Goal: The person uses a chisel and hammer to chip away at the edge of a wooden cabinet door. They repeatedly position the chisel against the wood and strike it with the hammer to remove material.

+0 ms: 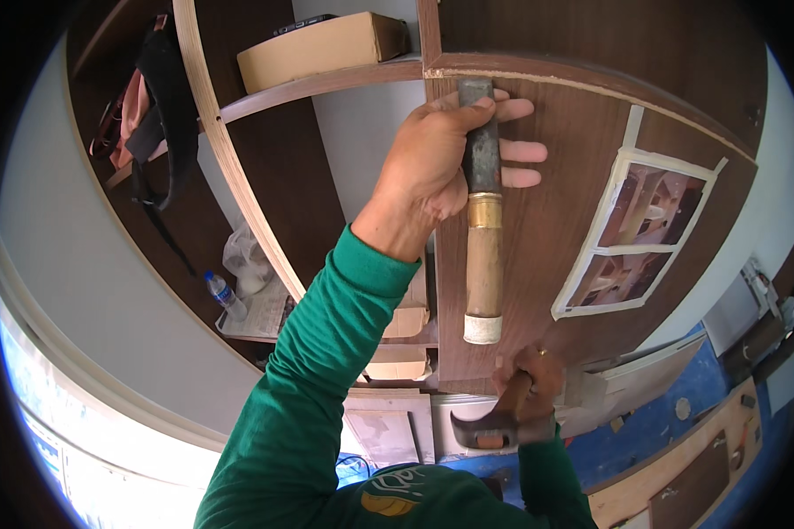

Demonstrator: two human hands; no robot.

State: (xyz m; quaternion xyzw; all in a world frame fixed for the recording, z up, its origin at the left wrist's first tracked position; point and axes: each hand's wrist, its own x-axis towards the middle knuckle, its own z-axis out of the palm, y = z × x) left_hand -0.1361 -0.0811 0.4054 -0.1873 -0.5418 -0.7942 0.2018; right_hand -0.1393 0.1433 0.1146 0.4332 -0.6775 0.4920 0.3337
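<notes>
Left hand [432,167] raised, fingers [516,152] wrapped around a chisel [483,220] near its dark metal end; wooden handle with brass ferrule and pale taped butt points down toward the person. Dark end sits at the joint where the brown laminate cabinet panel [547,229] meets the shelf edge [326,84]. Blade tip hidden by the fingers

Right hand [528,392] low, fingers closed on a claw hammer [481,430], head down, well below the chisel butt and not touching it

Progress, as judged: chisel is placed at the joint, hammer is in hand but not yet brought up to the butt. The pale line along the panel's top edge looks rough; how much is trimmed cannot be told

Around: cardboard box [326,46] on the shelf, water bottle [225,295] on a lower shelf, two photo prints [640,234] taped to the panel, dark bag [163,97] hanging at left
</notes>
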